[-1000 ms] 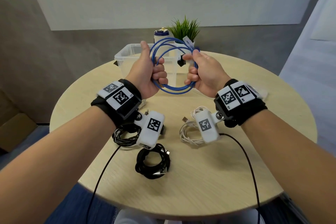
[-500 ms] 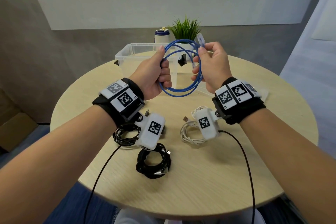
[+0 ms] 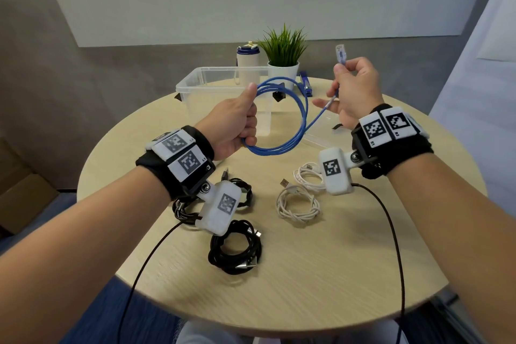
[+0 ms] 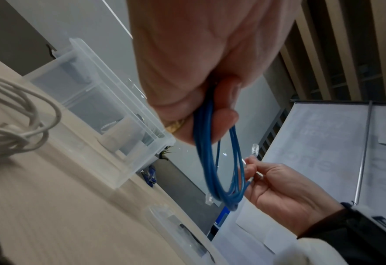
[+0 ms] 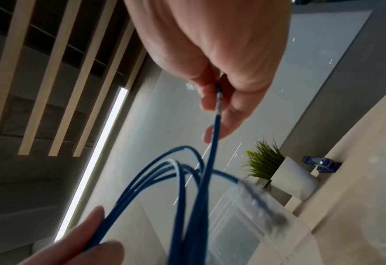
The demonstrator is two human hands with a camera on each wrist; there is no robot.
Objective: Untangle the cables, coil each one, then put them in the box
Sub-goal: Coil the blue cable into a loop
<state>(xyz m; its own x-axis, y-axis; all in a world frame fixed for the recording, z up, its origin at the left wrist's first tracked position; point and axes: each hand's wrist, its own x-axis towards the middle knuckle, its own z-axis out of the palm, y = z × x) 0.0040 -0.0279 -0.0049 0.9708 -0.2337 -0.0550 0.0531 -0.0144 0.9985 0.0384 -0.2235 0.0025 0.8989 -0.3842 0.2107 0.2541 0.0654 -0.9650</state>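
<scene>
The left hand [image 3: 234, 123] grips the blue network cable [image 3: 293, 131] coil, held above the table's [image 3: 335, 274] far edge near the clear box [image 3: 212, 84]. The right hand [image 3: 356, 92] pinches its loose tail below the plug. The cable looks light and springy, likely to unwind unless the bundled loops are gripped.

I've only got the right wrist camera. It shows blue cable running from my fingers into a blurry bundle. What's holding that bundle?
Observer: The left hand grips the blue cable as a coil of several loops, held above the table.
Operator: Where's the plug on my side?
Observer: The clear plug sticks up above the right hand, which pinches the cable just below it.
Operator: Any other cables around?
Observer: A black coil and a white coil lie on the table, outside the box.
</scene>
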